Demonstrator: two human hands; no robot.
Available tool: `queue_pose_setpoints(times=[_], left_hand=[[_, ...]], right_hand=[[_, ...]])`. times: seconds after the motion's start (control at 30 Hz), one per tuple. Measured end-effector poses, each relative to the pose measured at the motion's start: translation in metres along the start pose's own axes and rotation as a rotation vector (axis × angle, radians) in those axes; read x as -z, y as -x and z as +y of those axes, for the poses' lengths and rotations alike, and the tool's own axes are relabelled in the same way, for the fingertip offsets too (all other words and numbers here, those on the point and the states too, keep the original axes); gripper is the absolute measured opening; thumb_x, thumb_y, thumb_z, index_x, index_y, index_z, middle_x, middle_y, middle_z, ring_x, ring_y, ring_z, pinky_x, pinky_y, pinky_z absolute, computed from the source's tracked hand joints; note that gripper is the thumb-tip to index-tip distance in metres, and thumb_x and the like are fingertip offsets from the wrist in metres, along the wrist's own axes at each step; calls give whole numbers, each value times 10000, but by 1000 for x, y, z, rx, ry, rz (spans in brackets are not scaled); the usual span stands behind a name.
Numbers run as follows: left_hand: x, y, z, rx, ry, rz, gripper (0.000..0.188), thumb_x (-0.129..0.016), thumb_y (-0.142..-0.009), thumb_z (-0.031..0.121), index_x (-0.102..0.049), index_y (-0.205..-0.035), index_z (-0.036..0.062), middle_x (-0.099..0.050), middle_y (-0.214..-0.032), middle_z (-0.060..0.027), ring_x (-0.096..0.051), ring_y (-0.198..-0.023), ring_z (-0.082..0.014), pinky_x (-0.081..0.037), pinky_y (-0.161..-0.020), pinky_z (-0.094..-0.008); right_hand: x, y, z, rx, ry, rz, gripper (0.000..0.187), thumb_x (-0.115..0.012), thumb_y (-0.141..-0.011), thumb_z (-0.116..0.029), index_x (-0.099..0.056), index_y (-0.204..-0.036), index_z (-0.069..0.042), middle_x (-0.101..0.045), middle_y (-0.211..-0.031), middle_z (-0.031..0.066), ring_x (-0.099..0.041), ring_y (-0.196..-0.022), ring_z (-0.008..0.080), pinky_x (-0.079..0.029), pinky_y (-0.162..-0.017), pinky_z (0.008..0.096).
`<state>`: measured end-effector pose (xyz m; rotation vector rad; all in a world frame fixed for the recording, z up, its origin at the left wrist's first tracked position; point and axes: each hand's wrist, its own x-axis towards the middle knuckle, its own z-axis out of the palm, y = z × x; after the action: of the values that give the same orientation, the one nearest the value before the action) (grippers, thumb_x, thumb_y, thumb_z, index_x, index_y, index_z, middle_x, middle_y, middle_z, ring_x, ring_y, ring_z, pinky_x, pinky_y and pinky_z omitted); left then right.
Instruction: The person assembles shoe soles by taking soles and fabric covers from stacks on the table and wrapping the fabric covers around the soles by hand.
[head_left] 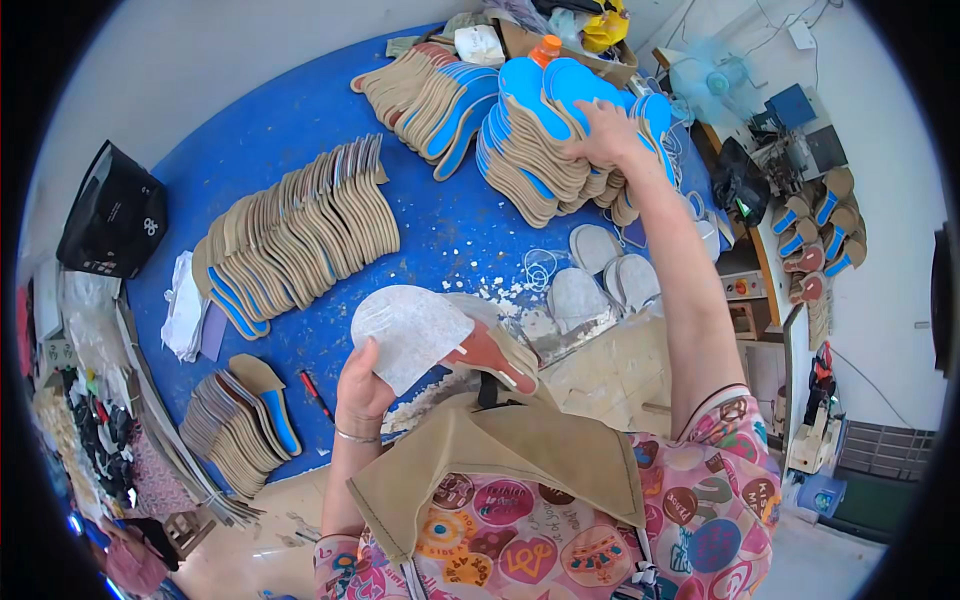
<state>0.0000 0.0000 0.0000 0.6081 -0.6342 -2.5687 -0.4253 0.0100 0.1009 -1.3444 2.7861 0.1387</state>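
Note:
Just in front of my body, my left hand [365,388] is closed on a pale grey-white half-insole pad [410,330] with a rounded end, its thumb on the pad's face. A reddish-brown insole [490,358] with a beige edge shows from behind the pad; whether the same fingers grip it is hidden. My right arm stretches to the far right of the table, where my right hand [608,135] rests on a pile of beige insoles with bright blue tops [535,105]. Its fingers are apart, touching the upper insoles, and none is lifted off.
More insole rows lie on the blue table [440,215]: a long row [300,225], a back row [430,95] and a near-left row [235,425]. Grey pads [578,298] and white string [540,268] lie near the front edge. A red-black pen [317,395] and black box [110,215] are left.

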Motion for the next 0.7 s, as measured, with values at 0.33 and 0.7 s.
queue_pose_setpoints(times=[0.33,0.7], left_hand=[[11,10,11,-132,213,118,425,-420,-917,238,-383,-1253,-20,-471,-1245,-151,-459,-1143,-308,-340,-986,-433],[-15,-11,10,-186,288,-32,524,-323,-937,362,-295,-1321,7,-359,-1346,-149,-353,-1232,-323,-280,-1027,-445]], right_hand=[[15,0,25,-171,-817,10,536,-508,-683,32,-484,-1205,-87,-557,-1017,80,-547,-885,167,-432,-748,260],[-60,183,-82,203,-2156,-554,357,-560,-830,-96,-432,-1156,-26,-620,-873,159,-636,-736,238,-533,-653,349]])
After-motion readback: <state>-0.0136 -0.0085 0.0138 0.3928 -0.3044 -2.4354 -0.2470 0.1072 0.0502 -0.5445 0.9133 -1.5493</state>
